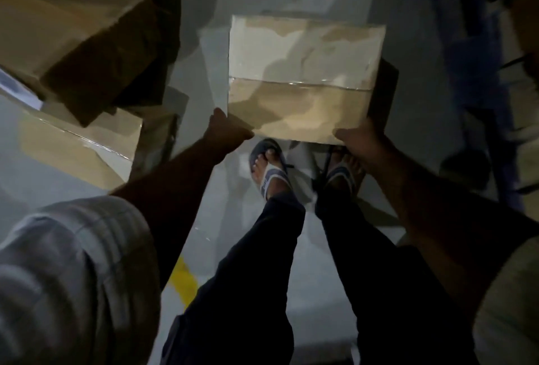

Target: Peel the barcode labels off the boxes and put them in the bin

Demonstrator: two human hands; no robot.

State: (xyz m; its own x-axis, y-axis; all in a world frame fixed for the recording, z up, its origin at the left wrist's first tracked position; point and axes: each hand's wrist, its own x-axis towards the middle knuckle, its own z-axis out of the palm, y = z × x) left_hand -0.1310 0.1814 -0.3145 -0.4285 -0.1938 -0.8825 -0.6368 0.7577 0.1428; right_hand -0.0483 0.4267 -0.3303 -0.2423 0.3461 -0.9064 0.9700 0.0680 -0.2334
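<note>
Head view, dim light. I see the box (303,78) at centre frame, above the sandals (268,166), and it appears to be carried clear of the floor (306,248). Its long axis runs left to right across the picture, and a strip of clear tape (300,84) crosses the top face along that axis.

The left hand (227,134) grips the near left corner and the right hand (358,140) the near right corner. Both are closed round the near edge, so I judge neither is free to peel.

The top face lies directly beyond both hands, towards the upper frame. A pale patch covers its far left part, nearer the left hand. I cannot tell whether that is a label or only light, and no barcode is legible. I judge the box must be set down, or one hand released, before any peeling.

The bin is not in view. More boxes (73,29) are stacked at the upper left, well apart from the held one. The floor is smooth and grey with a yellow mark (183,277) at lower centre-left. A blurred blue frame (490,43) stands at the right edge.
</note>
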